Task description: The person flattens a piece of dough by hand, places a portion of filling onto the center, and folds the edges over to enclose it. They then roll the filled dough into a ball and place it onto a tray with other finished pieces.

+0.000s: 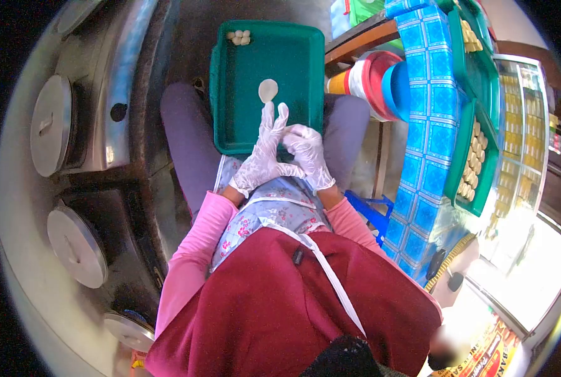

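Observation:
A green tray (246,129) lies in front of me between my knees. My left hand (260,154), in a thin white glove, reaches over its near edge with fingers stretched out and thumb apart. Right at its fingertips shows a flat, pale dough round (268,90). My right hand (306,152), gloved too, is closed beside the left fingers, its fingertips bunched together. What it pinches, if anything, is hidden. Several small white dough balls (239,38) sit grouped in the tray's far left corner.
Lidded metal pots (51,125) stand along the left. To the right, a table with a blue checked cloth (412,147) bears green trays, one with rows of pale pieces (474,160). Red and blue basins (393,88) are stacked by the table. A glass display case (519,132) stands beyond.

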`<state>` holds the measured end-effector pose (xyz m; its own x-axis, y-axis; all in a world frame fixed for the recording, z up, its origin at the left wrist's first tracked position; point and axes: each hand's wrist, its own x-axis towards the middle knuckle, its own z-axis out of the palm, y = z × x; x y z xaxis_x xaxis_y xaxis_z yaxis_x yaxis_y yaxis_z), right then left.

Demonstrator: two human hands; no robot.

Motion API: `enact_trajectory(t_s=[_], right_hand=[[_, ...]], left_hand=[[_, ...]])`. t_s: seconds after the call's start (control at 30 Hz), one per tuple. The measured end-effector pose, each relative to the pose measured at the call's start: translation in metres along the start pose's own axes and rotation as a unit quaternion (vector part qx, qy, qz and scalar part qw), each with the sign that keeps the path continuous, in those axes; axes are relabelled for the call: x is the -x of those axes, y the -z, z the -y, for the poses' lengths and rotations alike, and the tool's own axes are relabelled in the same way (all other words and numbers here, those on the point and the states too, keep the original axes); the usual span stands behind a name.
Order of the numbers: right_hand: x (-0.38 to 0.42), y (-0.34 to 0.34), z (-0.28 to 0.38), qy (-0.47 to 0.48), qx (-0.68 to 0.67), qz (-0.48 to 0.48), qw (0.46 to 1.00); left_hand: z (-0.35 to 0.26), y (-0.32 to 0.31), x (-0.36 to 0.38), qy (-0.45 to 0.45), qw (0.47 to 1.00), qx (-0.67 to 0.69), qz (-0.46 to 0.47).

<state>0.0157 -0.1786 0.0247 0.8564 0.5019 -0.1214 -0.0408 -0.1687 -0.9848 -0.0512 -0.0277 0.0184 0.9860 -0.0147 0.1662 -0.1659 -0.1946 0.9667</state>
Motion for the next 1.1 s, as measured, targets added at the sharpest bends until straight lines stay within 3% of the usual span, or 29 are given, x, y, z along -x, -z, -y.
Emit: enact_trajectory(t_s=[0.03,0.1,0.3,0.37,0.67,0.73,0.83,1.0,1.1], right_hand=[[0.004,-0.003,-0.002,-0.175,-0.178,-0.033,0.968],[-0.003,-0.012,0.024,-0.197,-0.229,-0.133,0.944],[-0.011,0.01,0.033,-0.205,-0.215,-0.053,0.953],[-0.012,0.012,0.037,-0.209,-0.219,-0.026,0.953],[-0.009,-0.004,0.009,-0.172,-0.262,-0.053,0.948],[-0.003,-0.012,0.013,-0.18,-0.267,-0.091,0.942],[-0.008,-0.012,0.026,-0.194,-0.348,-0.169,0.901],[-0.01,0.008,0.029,-0.207,-0.27,-0.116,0.933],[-0.013,0.007,0.021,-0.189,-0.292,-0.117,0.93]], left_hand=[[0.0,0.001,0.003,0.005,1.0,0.002,0.0],[0.006,0.001,0.006,0.007,0.999,-0.03,0.02],[0.004,0.012,0.004,-0.011,0.985,-0.166,0.04],[0.0,0.014,0.004,0.004,0.991,-0.131,0.033],[-0.002,0.007,0.003,0.005,0.995,-0.093,0.03],[-0.002,0.004,0.003,0.021,0.999,-0.037,0.017],[0.004,0.005,0.004,0.022,0.996,-0.079,0.018],[-0.003,0.012,0.002,0.009,0.99,-0.133,0.041],[-0.01,0.015,0.0,0.021,0.984,-0.167,0.058]])
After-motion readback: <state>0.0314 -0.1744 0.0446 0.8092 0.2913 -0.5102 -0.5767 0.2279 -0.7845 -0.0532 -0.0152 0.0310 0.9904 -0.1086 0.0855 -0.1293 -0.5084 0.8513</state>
